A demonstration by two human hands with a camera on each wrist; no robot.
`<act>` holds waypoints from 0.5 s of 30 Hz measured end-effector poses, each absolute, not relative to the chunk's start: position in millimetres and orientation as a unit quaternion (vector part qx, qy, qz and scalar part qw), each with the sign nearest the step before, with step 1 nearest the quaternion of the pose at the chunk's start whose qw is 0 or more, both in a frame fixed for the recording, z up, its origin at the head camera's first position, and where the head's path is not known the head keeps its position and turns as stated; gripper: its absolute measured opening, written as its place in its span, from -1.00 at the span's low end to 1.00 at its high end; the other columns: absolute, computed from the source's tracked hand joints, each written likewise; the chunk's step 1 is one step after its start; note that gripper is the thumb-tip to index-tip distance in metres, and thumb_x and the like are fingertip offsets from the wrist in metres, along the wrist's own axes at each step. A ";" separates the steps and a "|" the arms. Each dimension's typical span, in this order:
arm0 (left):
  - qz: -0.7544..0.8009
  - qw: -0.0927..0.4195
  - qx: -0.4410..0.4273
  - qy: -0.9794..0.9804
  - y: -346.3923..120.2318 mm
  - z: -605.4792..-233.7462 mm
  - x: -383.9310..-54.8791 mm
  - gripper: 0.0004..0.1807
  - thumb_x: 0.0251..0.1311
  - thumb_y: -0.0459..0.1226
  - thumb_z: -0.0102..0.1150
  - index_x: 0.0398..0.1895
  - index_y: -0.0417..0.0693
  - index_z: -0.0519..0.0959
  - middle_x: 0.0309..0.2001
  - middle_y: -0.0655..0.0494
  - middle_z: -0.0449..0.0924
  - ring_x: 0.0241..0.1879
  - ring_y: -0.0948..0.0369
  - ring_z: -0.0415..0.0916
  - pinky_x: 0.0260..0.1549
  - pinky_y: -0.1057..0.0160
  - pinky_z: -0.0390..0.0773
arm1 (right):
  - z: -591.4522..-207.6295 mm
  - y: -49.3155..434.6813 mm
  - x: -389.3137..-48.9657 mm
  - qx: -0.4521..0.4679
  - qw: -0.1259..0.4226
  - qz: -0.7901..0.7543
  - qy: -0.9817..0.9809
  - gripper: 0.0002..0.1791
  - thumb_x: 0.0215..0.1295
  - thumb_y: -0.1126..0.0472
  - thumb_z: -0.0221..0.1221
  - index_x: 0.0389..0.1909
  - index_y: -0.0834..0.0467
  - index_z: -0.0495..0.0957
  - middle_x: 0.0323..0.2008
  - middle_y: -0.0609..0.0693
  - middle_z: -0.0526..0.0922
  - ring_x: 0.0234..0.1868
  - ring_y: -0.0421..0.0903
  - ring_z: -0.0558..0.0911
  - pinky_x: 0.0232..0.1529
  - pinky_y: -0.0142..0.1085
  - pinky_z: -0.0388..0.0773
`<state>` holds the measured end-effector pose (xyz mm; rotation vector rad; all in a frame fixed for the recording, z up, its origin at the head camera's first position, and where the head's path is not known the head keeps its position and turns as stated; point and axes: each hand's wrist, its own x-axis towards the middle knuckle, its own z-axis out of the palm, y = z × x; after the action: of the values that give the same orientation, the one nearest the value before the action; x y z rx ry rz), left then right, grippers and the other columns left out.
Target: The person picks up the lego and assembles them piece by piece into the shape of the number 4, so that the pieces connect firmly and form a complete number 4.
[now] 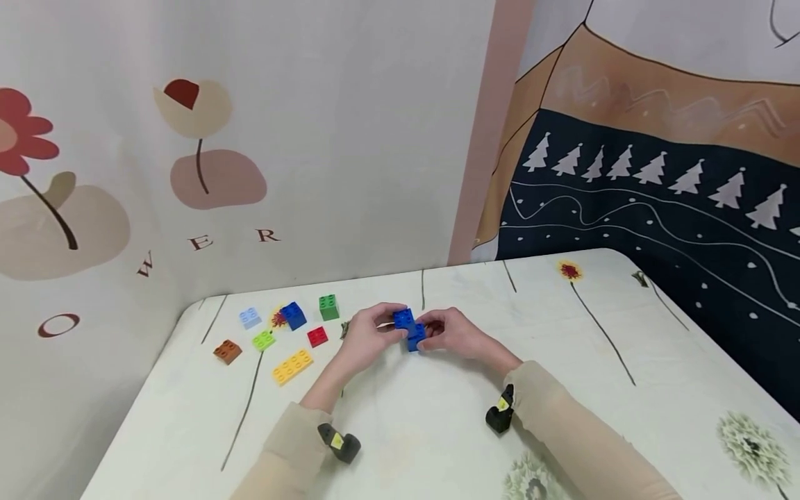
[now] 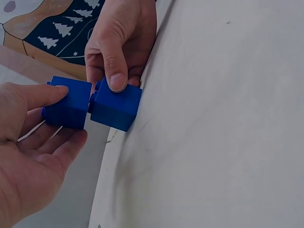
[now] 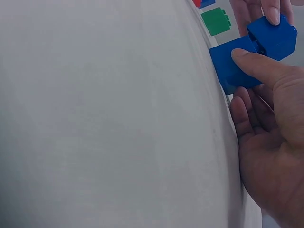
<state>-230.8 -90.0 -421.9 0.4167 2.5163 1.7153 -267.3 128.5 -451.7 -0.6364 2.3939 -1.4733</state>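
Note:
Two blue building bricks meet between the hands, above the middle of the table. My left hand [image 1: 370, 338] pinches the upper blue brick [image 2: 71, 102] between thumb and fingers. The lower blue brick [image 2: 116, 107] is gripped by my right hand [image 1: 458, 335], its thumb lying flat along one side. In the left wrist view the studs of the lower brick face the underside of the upper one, which sits offset and slightly tilted. Whether the two are fully pressed together I cannot tell. The right wrist view shows the right thumb [image 3: 247, 59] across the lower brick.
Left of the hands lie several loose bricks: green [image 1: 328, 307], red [image 1: 317, 337], yellow [image 1: 292, 367], lime [image 1: 264, 340], brown [image 1: 228, 351], light blue [image 1: 250, 318] and dark blue [image 1: 293, 316]. A flower-printed cloth [image 1: 406, 444] covers the table. Printed curtains hang behind it.

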 end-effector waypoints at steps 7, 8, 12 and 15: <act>0.567 0.045 0.146 0.810 -84.9 -420.8 -232.6 -0.54 0.29 -0.46 0.32 0.26 -0.17 0.59 0.19 -0.14 0.61 0.18 -0.09 0.59 0.15 0.03 0.58 | -455.5 129.4 -269.6 -0.229 0.125 -0.509 0.820 -0.55 0.19 0.35 0.44 0.08 0.42 0.60 -0.30 0.01 0.65 -0.28 -0.14 0.56 -0.22 -0.36 0.55; 0.568 0.047 0.148 0.808 -84.0 -420.4 -232.4 -0.55 0.29 -0.46 0.32 0.26 -0.18 0.59 0.19 -0.14 0.61 0.19 -0.09 0.59 0.15 0.03 0.58 | -455.9 129.5 -270.0 -0.228 0.125 -0.510 0.820 -0.56 0.19 0.35 0.44 0.07 0.41 0.61 -0.30 0.00 0.65 -0.28 -0.14 0.56 -0.22 -0.37 0.54; 0.565 0.046 0.144 0.811 -80.9 -418.2 -231.3 -0.58 0.32 -0.41 0.32 0.25 -0.18 0.60 0.17 -0.14 0.63 0.18 -0.08 0.59 0.14 0.04 0.59 | -457.4 129.6 -270.6 -0.232 0.124 -0.510 0.819 -0.60 0.19 0.35 0.45 0.03 0.39 0.63 -0.31 -0.02 0.65 -0.30 -0.16 0.56 -0.24 -0.38 0.54; 0.563 0.042 0.139 0.814 -79.0 -417.3 -231.3 -0.60 0.33 -0.37 0.32 0.23 -0.16 0.62 0.16 -0.12 0.64 0.17 -0.07 0.60 0.14 0.04 0.59 | -457.1 130.1 -270.6 -0.233 0.122 -0.510 0.819 -0.61 0.17 0.35 0.45 0.01 0.38 0.64 -0.32 -0.03 0.66 -0.30 -0.17 0.56 -0.24 -0.38 0.55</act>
<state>-231.3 -79.0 -417.3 0.4269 2.4901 1.7228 -270.6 130.1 -457.1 -0.6790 2.3915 -1.4878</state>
